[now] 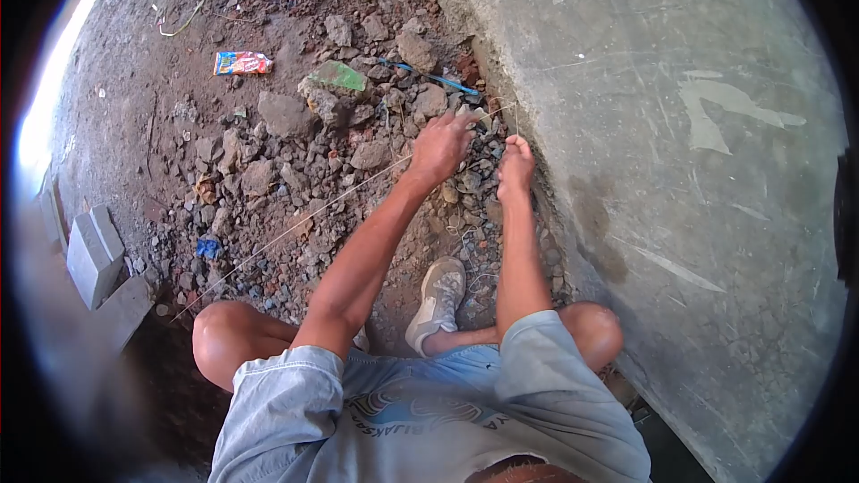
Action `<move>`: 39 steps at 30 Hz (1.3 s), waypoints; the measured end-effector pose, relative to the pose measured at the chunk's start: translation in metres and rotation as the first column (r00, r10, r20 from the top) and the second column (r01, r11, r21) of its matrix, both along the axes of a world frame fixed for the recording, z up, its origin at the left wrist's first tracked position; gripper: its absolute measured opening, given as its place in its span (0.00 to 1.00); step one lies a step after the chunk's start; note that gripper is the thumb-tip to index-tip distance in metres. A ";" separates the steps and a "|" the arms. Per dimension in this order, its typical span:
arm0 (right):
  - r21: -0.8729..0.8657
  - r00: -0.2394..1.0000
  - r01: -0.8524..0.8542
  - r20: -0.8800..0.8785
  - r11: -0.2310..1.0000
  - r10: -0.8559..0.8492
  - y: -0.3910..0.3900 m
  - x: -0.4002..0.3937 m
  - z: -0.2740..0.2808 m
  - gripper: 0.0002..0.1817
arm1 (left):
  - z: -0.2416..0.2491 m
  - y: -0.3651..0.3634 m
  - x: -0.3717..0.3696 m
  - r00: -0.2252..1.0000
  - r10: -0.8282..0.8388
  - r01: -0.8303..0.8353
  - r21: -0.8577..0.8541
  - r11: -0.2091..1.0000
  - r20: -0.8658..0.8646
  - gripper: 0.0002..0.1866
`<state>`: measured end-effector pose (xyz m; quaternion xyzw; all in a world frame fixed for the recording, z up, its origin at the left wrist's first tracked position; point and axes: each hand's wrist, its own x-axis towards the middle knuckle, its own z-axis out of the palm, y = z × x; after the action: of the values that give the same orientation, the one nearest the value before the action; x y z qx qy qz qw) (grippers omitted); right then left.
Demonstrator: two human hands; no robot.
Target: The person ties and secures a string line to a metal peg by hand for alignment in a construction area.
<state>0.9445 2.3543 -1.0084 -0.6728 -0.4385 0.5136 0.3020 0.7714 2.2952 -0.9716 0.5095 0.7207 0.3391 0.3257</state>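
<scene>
A thin pale string runs taut from the lower left, over the rubble, up to my left hand. My left hand is closed around it, though the fingertips are partly hidden. Beyond that hand the string continues to a spot at the edge of the concrete slab and bends down to my right hand. There my right hand pinches it between thumb and finger, close beside the slab. Whatever the string bends around is too small to make out.
A smooth grey concrete slab fills the right side. Broken stones cover the ground, with a green-faced chunk, a blue strip, a colourful wrapper and a blue scrap among them. Grey blocks stand at left.
</scene>
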 end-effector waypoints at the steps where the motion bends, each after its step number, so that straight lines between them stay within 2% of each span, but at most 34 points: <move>1: -0.149 0.948 0.074 -0.296 0.986 -0.115 0.001 0.003 0.010 0.04 | 0.007 0.009 0.005 0.998 -0.017 0.019 -0.036 0.999 0.067 0.16; 2: -0.305 0.800 0.095 -0.543 0.948 -0.255 0.005 0.005 0.019 0.04 | 0.009 0.019 0.010 0.998 -0.015 0.017 -0.029 0.999 0.066 0.16; 3: -0.340 0.729 0.133 -0.603 0.931 -0.324 0.007 0.002 0.023 0.06 | 0.008 0.029 0.016 0.998 -0.013 0.015 -0.023 1.000 0.066 0.16; 5: -0.359 0.643 0.117 -0.683 0.926 -0.346 0.008 -0.001 0.023 0.06 | 0.005 0.046 0.026 0.998 0.030 -0.033 0.041 0.999 0.060 0.16; 7: -0.396 0.541 0.113 -0.745 0.911 -0.391 0.004 -0.004 0.023 0.08 | 0.007 0.055 0.030 1.000 0.013 -0.014 0.033 0.999 0.009 0.14; 11: -0.447 0.417 0.127 -0.786 0.885 -0.457 0.007 -0.005 0.021 0.07 | 0.006 0.069 0.030 0.999 0.009 -0.010 -0.020 1.000 -0.033 0.12; 15: -0.560 0.319 0.138 -0.756 0.817 -0.572 0.007 -0.010 0.009 0.07 | -0.006 0.083 0.040 0.993 0.072 -0.074 0.022 0.997 0.094 0.11; 16: -0.603 0.288 0.137 -0.735 0.786 -0.614 0.005 -0.011 0.007 0.08 | -0.007 0.084 0.043 0.979 0.104 -0.098 -0.038 0.994 0.177 0.11; 17: -0.658 0.249 0.126 -0.704 0.742 -0.666 0.009 -0.013 0.006 0.15 | -0.009 0.086 0.045 0.957 0.138 -0.116 -0.098 0.988 0.256 0.12; 18: -0.659 0.213 0.116 -0.715 0.743 -0.666 0.015 -0.013 0.003 0.16 | -0.010 0.091 0.043 0.929 0.178 -0.134 -0.154 0.979 0.324 0.12; 19: -0.665 0.179 0.105 -0.719 0.739 -0.672 0.016 -0.012 -0.001 0.17 | -0.012 0.092 0.044 0.924 0.235 -0.189 -0.174 0.966 0.301 0.13; 22: -0.672 0.085 0.056 -0.734 0.739 -0.674 0.018 -0.011 0.000 0.20 | -0.003 0.096 0.046 0.971 0.153 -0.111 -0.225 0.968 0.182 0.14; 24: -0.694 0.028 0.049 -0.718 0.718 -0.696 0.017 -0.011 0.001 0.20 | 0.007 0.100 0.044 0.955 0.173 -0.095 -0.307 0.947 0.239 0.14; 25: -0.688 0.031 0.057 -0.723 0.723 -0.690 0.017 -0.011 0.001 0.20 | 0.011 0.101 0.043 0.946 0.186 -0.086 -0.347 0.934 0.266 0.14; 27: -0.678 0.030 0.074 -0.732 0.731 -0.681 0.015 -0.012 0.002 0.19 | -0.002 0.101 0.045 0.949 0.178 -0.100 -0.284 0.954 0.261 0.13; 31: -0.637 0.116 0.090 -0.757 0.766 -0.643 0.011 -0.008 0.005 0.16 | -0.022 0.100 0.041 0.930 0.163 -0.100 -0.202 0.974 0.329 0.12; 36: -0.596 0.208 0.069 -0.776 0.800 -0.596 0.005 -0.005 -0.005 0.15 | -0.025 0.100 0.036 0.899 0.160 -0.079 -0.208 0.975 0.407 0.12; 39: -0.610 0.162 0.063 -0.775 0.790 -0.611 0.008 -0.004 -0.006 0.11 | -0.023 0.102 0.037 0.922 0.162 -0.095 -0.199 0.975 0.353 0.12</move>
<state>0.9406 2.3620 -1.0147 -0.3492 0.1358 0.8098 0.4515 0.8085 2.3969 -0.9948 0.3575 0.7064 0.3831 0.4758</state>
